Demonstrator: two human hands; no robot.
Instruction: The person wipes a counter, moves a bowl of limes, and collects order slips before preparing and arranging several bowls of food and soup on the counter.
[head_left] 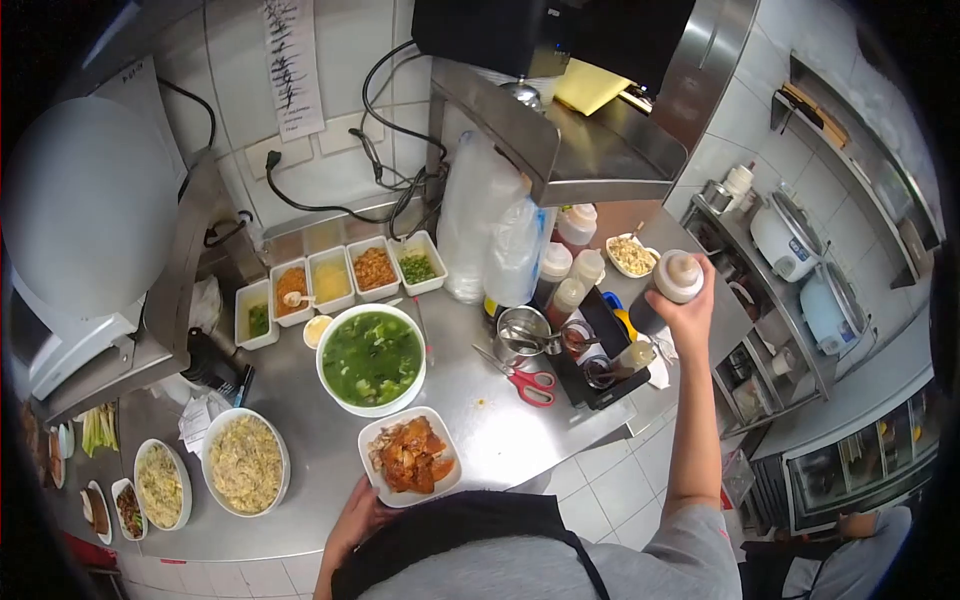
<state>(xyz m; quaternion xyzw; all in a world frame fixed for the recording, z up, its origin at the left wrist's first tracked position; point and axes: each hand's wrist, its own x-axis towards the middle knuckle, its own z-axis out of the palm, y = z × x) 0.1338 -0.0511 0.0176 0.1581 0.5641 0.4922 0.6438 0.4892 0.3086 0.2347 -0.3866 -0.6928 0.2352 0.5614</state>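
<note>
My right hand (pixel 690 310) is wrapped round a squeeze bottle (pixel 679 277) with a pale cap and dark contents, raised at the right of the counter. At the near edge, my left hand (pixel 360 515) grips the lower left side of a white square bowl (pixel 452 478). Chunks of orange-brown sauced meat (pixel 412 455) fill that bowl. Just behind it stands a large white bowl of green soup (pixel 370 355) with leafy pieces. More squeeze bottles (pixel 568 295) stand to the left of my right hand, by a black caddy (pixel 602 390).
Red-handled scissors (pixel 532 388) lie beside a metal pot (pixel 521 345). Several small tubs of toppings (pixel 374 270) line the wall. Bowls of fried rice (pixel 245 465) stand at left. A steel shelf (pixel 610 170) overhangs the back. Another person (pixel 860 560) is at lower right.
</note>
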